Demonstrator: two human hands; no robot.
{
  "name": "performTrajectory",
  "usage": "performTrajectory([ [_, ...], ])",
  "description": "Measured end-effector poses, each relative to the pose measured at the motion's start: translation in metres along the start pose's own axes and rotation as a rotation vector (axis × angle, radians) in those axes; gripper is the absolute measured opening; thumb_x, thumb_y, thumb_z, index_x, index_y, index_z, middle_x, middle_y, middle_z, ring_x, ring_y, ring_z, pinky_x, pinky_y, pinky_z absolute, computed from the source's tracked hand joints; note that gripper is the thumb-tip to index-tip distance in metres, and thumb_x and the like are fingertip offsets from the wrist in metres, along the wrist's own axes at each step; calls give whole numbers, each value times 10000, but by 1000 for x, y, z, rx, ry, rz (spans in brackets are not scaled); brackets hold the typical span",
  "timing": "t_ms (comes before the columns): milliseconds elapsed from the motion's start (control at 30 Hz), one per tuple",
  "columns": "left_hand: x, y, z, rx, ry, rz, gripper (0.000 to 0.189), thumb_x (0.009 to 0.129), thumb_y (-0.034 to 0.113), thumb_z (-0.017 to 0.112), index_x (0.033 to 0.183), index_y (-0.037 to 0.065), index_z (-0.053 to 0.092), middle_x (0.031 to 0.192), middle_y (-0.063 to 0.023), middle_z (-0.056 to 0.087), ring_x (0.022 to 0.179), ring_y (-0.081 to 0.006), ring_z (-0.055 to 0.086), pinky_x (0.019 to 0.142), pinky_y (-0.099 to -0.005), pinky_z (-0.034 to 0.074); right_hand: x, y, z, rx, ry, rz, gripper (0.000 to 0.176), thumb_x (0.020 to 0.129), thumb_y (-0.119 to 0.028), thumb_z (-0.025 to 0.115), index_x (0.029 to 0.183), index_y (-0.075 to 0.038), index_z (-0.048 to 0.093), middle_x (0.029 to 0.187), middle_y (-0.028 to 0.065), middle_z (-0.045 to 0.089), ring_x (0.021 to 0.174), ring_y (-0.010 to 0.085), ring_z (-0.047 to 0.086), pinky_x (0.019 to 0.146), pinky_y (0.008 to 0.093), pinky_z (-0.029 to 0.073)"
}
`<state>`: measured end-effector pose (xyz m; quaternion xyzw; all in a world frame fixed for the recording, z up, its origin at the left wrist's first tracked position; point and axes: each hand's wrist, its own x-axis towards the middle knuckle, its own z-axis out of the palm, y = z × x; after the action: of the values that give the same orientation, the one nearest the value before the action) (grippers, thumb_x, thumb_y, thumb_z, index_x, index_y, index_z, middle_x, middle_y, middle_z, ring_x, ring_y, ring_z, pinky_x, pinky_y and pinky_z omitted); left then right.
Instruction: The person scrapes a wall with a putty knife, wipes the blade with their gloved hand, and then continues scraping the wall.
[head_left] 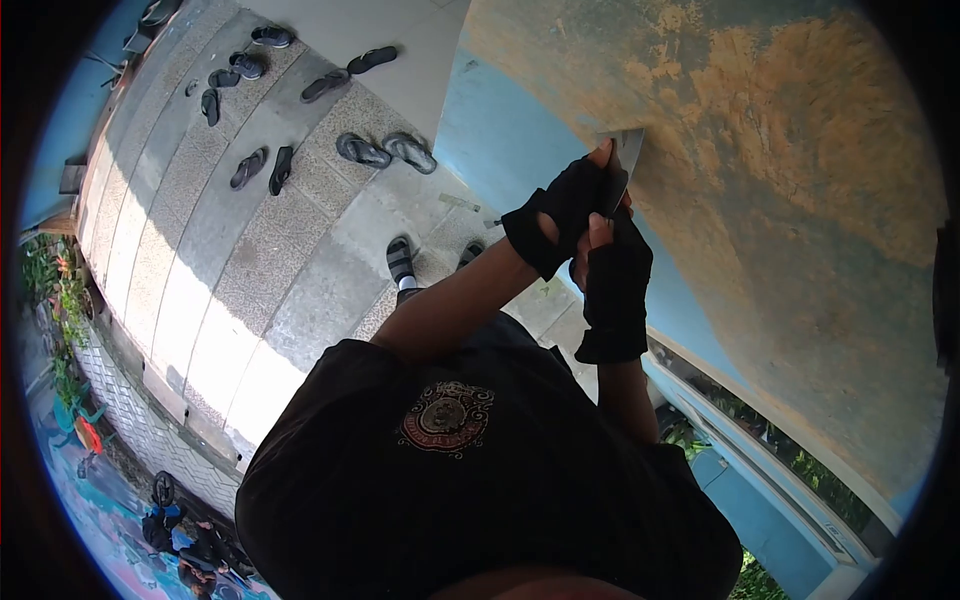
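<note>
A wide metal scraper blade [628, 152], like a putty knife, meets the patchy wall [790, 190] at an angle. My left hand [568, 212], in a black fingerless glove, is closed at the blade, a fingertip lying along its side. Just below, my right hand [617, 282] wears a matching glove and is closed around the lower end of the scraper, where the handle is mostly hidden by fingers. Both hands are close together. Brown and grey scraped-looking areas cover the wall's surface, with light blue paint [510, 120] along its lower band.
Several sandals [385, 152] lie scattered on the tiled floor [270, 250] to the left. My sandalled foot [400, 260] stands near the wall's base. A window frame [770, 470] is at lower right. People and a motorbike [163, 490] appear beyond a low wall [150, 410].
</note>
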<state>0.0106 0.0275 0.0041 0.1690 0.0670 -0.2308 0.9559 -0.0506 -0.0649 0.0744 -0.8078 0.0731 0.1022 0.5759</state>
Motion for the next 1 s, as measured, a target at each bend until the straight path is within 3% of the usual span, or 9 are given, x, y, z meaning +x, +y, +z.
performTrajectory([
  [100,-4,-11,6,1,-18,9,529,972,609,494,882,98,599,728,-77,643,650,-205,640,599,-318,526,-10,-6,1,27,25,-34,226,1001,-226,585,837,-72,558,587,-39,472,456,52,419,421,229,306],
  [167,1,-7,11,15,7,40,532,973,612,487,883,100,599,725,-77,641,644,-204,639,596,-318,527,-11,-16,-9,130,-6,102,195,1000,-205,573,958,-28,642,682,-2,589,569,70,533,514,269,421],
  [267,4,-3,8,10,12,95,540,975,618,476,884,100,597,726,-79,638,663,-209,645,598,-327,532,11,7,-12,-121,-42,-53,184,1002,-192,574,969,-24,641,684,-22,568,551,54,513,479,250,393],
  [367,-1,7,9,41,52,69,544,973,626,471,913,98,586,731,-79,638,690,-218,651,607,-333,535,2,-8,-6,234,-101,110,198,999,-201,584,971,-19,654,683,-18,578,539,58,512,474,256,394],
  [667,-4,2,16,55,50,51,591,961,656,460,871,89,598,731,-85,642,684,-210,649,611,-324,533,-1,-5,-10,-58,-24,45,210,995,-218,584,1018,-20,650,666,3,600,540,74,530,498,267,421],
  [733,-2,3,24,119,152,112,593,965,654,454,852,90,601,708,-79,635,643,-201,641,589,-307,529,5,-9,-9,-32,-38,12,210,997,-213,579,1037,-21,653,659,-6,587,538,70,524,498,264,420],
  [833,-2,11,14,60,73,98,579,967,647,461,877,91,599,699,-69,631,605,-191,631,559,-297,521,5,-7,-7,95,-91,75,210,999,-204,572,1052,-18,654,647,-21,563,536,63,514,497,254,415],
  [933,-1,4,17,101,86,101,583,970,644,457,846,93,603,703,-68,633,599,-185,629,546,-302,520,3,-4,-3,87,-38,29,206,1000,-201,572,1047,-18,655,634,-32,538,539,50,500,492,244,405],
  [1000,-2,9,24,100,119,139,589,970,645,454,840,91,605,703,-68,632,591,-183,626,537,-301,518,-1,-16,0,152,2,6,224,1002,-211,570,827,-73,548,606,-44,481,447,38,409,409,221,299],
])
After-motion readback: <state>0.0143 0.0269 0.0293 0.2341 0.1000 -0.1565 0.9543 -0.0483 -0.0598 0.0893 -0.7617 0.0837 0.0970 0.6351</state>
